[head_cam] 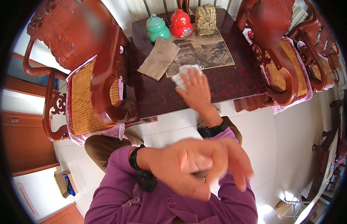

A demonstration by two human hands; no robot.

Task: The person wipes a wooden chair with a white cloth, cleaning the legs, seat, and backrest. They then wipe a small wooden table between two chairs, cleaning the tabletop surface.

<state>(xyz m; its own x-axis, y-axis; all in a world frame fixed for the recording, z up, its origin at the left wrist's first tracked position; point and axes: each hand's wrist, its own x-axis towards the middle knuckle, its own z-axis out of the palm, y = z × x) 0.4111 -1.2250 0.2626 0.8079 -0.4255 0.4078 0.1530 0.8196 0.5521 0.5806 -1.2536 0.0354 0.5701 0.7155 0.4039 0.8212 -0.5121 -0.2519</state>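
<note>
My right hand (196, 91) lies flat on a folded white cloth (182, 73) near the front of a dark red polished wooden table (162, 99). Its fingers are spread, and the cloth meets the lower edge of a landscape-print mat (215, 53). Close to the camera, my left hand (193, 165) is raised in front of my torso, blurred, fingers loosely bent and apart. I see nothing held in it, though part of its palm is hidden. A grey-brown cloth (159, 59) rests left of the mat, overlapping its corner.
At the table's back stand a green gourd-shaped jar (158, 28), a red gourd-shaped jar (181, 23) and a carved stone ornament (206, 21). Carved wooden armchairs flank the table, the left chair's armrest (106, 84) close by. An open cardboard box (62, 183) sits lower left.
</note>
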